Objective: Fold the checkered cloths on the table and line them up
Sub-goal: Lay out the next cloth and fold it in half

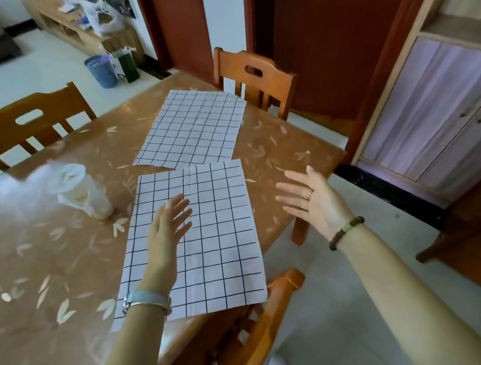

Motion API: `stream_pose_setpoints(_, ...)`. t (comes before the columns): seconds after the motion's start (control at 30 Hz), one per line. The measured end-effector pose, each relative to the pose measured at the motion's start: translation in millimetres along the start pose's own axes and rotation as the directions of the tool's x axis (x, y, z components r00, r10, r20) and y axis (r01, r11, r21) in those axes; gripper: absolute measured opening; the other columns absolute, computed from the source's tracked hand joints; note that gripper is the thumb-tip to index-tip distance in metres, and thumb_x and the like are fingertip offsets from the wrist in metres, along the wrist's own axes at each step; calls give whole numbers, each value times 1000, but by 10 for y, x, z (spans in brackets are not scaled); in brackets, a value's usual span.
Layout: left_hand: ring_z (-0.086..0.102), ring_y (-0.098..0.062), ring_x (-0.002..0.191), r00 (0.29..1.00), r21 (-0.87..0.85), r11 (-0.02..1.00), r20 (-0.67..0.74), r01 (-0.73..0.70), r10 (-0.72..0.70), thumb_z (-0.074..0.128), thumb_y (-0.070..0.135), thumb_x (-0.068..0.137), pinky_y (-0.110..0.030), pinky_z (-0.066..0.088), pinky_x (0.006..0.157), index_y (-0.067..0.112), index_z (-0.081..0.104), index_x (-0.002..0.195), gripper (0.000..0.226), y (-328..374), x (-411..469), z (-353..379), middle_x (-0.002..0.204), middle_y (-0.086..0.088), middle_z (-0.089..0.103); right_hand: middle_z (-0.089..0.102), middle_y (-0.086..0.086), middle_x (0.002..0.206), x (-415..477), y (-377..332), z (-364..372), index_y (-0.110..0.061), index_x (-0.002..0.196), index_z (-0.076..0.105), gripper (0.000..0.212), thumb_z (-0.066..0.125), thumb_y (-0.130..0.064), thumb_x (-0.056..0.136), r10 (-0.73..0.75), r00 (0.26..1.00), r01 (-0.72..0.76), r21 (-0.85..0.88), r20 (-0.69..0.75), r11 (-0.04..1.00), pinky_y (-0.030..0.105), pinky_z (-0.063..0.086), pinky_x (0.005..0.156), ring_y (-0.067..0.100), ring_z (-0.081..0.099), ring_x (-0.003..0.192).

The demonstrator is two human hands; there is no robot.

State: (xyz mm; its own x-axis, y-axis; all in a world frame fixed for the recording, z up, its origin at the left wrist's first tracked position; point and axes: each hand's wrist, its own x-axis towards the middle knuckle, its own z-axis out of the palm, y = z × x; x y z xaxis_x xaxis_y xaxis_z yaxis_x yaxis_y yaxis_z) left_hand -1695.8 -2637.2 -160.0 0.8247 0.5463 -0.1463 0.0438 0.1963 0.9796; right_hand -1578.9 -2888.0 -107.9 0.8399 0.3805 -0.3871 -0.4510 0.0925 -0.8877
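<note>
Two checkered cloths lie flat and unfolded on the table: the near cloth by the table's front edge, the far cloth just beyond it, turned at an angle. The left hand is over the near cloth, fingers straight and spread (whether it touches is unclear). The right hand hovers past the table's edge, open, holding nothing. A plastic cup stands to the left.
</note>
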Motion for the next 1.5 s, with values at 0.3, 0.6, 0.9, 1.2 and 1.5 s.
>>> stream_pose_setpoints(0.3, 63, -12, 114, 996, 198, 980, -88, 8, 10, 54, 12, 100, -30, 49, 100, 14, 64, 122, 24, -284, 3, -108, 118, 3, 69, 68, 6, 119, 487, 149, 138, -20, 121, 60, 43, 32, -45, 101, 68, 994, -60, -103, 83, 993, 40, 48, 98, 23, 66, 107)
stream_pose_setpoints(0.6, 61, -1, 114, 985, 413, 908, -174, 71, 2, 57, 16, 99, -21, 47, 99, 24, 63, 121, 24, -664, -182, -186, 122, 10, 66, 70, 4, 113, 982, 337, 185, -21, 114, 64, 31, 42, -38, 101, 124, 964, -45, -315, 235, 948, 37, 50, 97, 21, 68, 102)
stream_pose_setpoints(0.9, 51, 5, 121, 963, 673, 726, -263, 145, 51, 64, 17, 94, -25, 41, 104, 38, 57, 126, 39, -1043, -562, 2, 127, 23, 58, 66, -3, 115, 1443, 638, 96, -28, 109, 63, 16, 51, -29, 98, 186, 822, 192, -570, 539, 799, 28, 50, 95, 14, 64, 106)
stream_pose_setpoints(1.2, 28, -17, 145, 995, 958, 269, -101, 100, -12, 74, 11, 79, -41, 27, 119, 31, 45, 143, 73, -1326, -728, 18, 157, 4, 33, 51, -8, 135, 1577, 969, -4, -28, 131, 53, 39, 58, -19, 93, 335, 568, 628, -659, 752, 415, 25, 36, 105, 7, 42, 126)
stream_pose_setpoints(1.5, 32, -26, 145, 987, 977, -143, 151, -157, -52, 78, 3, 64, -49, 25, 118, 23, 38, 149, 96, -1762, -693, -91, 157, -7, 35, 31, 1, 154, 1662, 1562, -230, -26, 141, 44, 74, 68, 3, 77, 340, 300, 951, -306, 891, -38, 32, 11, 119, 21, 24, 143)
